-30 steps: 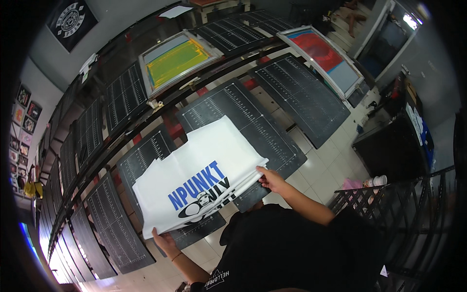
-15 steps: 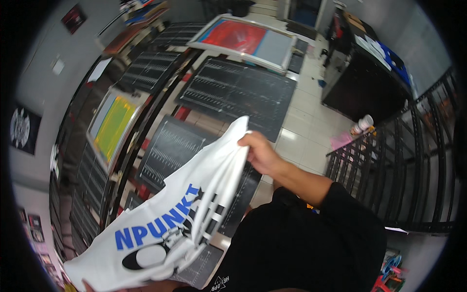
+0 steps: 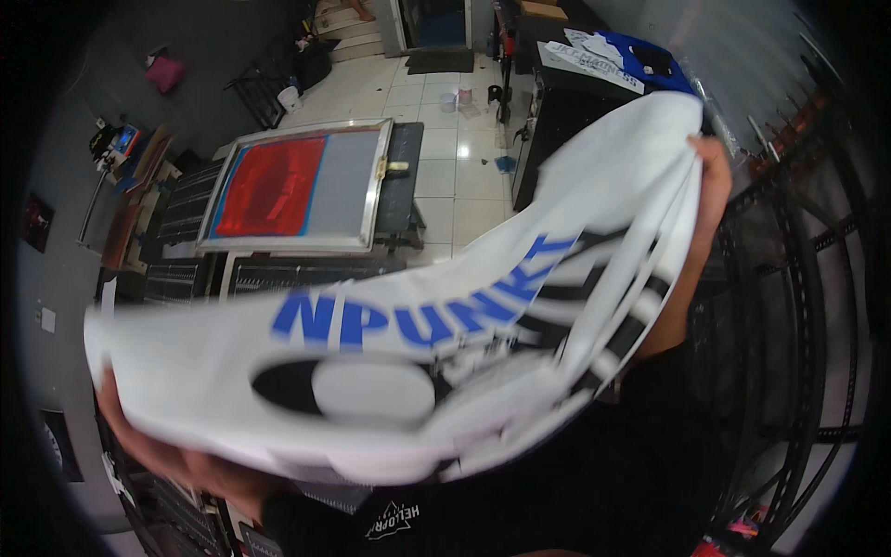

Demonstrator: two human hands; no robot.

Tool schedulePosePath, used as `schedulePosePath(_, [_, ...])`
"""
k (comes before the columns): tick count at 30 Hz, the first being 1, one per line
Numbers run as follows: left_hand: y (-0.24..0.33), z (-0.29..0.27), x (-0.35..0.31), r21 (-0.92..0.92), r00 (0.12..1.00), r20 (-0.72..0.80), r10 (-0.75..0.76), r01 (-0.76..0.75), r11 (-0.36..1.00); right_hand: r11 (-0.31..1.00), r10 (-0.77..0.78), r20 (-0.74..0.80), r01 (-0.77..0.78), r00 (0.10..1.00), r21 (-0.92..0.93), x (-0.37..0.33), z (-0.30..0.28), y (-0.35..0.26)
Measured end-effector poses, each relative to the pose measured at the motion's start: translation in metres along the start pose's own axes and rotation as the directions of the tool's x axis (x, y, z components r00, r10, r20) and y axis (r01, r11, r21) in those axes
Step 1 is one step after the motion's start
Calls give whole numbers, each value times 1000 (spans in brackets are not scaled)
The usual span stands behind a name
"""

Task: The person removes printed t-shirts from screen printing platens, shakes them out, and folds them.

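Note:
A white piece of printed fabric [image 3: 380,390] hangs stretched between my two hands, lifted in front of me. It bears blue lettering and black and grey shapes, and folds bunch up toward its right side. At its left end my left hand [image 3: 153,446] is closed on the edge, the fingers partly behind the cloth and blurred. My right hand [image 3: 713,181] pinches the upper right end, held higher and farther out than the left. The fabric hides much of what lies below it.
Beyond the fabric, a metal-framed printing screen [image 3: 382,172] with a red area rests over dark flat boards [image 3: 278,276]. A black cabinet [image 3: 527,139] carrying papers [image 3: 594,67] and a blue item [image 3: 640,56] stands at far right. Dark metal racking [image 3: 803,316] runs along my right side.
Both hands have risen with the fabric, the right one moving out to the right, so the cloth is spread wider. My view has turned toward the right.

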State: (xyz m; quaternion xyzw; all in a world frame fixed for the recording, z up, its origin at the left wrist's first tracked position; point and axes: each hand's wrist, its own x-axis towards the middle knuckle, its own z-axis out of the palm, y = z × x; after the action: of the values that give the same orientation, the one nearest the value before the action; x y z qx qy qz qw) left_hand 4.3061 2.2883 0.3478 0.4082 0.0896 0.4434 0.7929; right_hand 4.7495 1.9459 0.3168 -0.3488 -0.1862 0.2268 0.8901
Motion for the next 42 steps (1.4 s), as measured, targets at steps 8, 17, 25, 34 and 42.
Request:
schedulePosePath(8, [-157,165,348,-92,860,497,-121,191,977,931,-257,56,263,965,-252,267,-80,-137])
schedulePosePath(17, [-335,275,609,-175,880,474,-36,134,975,719,-561,-121,410,819,-561,537,-100,-211])
schedulePosePath(25, [-451,240,812,-141,878,431,-207,292,946,806,-257,-34,195,966,-559,797,-188,-188])
schedulePosePath(34, [-471,172,928,4,980,-128,-156,157,988,889,-38,16,41,999,-456,1030,-132,5])
schedulePosePath(42, [-471,63,1084,-18,960,-274,-52,48,999,894,206,145,-125,968,-431,1221,-52,206])
